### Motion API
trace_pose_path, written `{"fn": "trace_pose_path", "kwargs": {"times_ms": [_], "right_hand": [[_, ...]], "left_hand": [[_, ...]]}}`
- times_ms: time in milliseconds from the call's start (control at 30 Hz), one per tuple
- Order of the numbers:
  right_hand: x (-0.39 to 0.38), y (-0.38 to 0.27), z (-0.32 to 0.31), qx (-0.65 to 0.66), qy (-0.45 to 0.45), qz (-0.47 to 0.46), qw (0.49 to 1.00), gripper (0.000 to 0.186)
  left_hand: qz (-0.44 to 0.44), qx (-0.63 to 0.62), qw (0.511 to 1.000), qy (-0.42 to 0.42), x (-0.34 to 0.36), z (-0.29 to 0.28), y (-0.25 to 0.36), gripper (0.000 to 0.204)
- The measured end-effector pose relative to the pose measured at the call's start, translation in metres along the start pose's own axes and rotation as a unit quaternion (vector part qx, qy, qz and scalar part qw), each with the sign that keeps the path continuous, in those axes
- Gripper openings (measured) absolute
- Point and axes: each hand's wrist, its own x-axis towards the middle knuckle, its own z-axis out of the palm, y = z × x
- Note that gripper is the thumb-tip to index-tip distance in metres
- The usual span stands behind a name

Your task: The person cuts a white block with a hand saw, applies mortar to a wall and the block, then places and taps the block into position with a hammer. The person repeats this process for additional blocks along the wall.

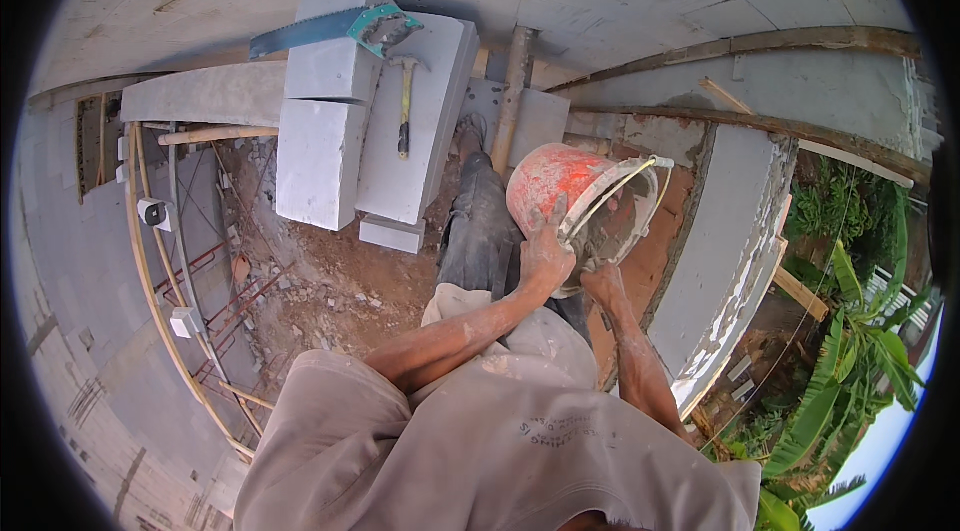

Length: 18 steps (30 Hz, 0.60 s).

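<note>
A red and white bucket (560,181) is tipped on its side in front of me, its mouth turned to the right. Grey wet mortar (622,221) coats the inside. My left hand (548,253) grips the near rim, its fingers against the outer wall. At the lower edge of the mouth, my right hand (603,281) is closed; what it holds is hidden. The bucket's thin handle (650,167) hangs round the opening. To the left, a claw hammer (405,109) with a yellow handle and a handsaw (345,29) with a teal grip lie on pale blocks (410,151).
A grey block wall (715,241) topped with mortar runs along my right, with banana plants (850,361) beyond. A wooden pole (515,91) stands past the bucket. On the left, wooden poles (140,231) and red bars (235,301) rise over rubble-strewn ground (330,281).
</note>
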Motion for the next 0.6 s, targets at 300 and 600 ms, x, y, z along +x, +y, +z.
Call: {"fn": "trace_pose_path", "kwargs": {"times_ms": [300, 600], "right_hand": [[0.039, -0.025, 0.010, 0.101, -0.083, 0.202, 0.971, 0.039], [0.213, 0.019, 0.129, 0.392, -0.084, 0.206, 0.893, 0.042]], "left_hand": [[-0.093, -0.093, 0.991, -0.029, 0.135, 0.026, -0.077, 0.043], [-0.044, -0.010, 0.999, -0.026, 0.362, 0.121, -0.182, 0.049]]}}
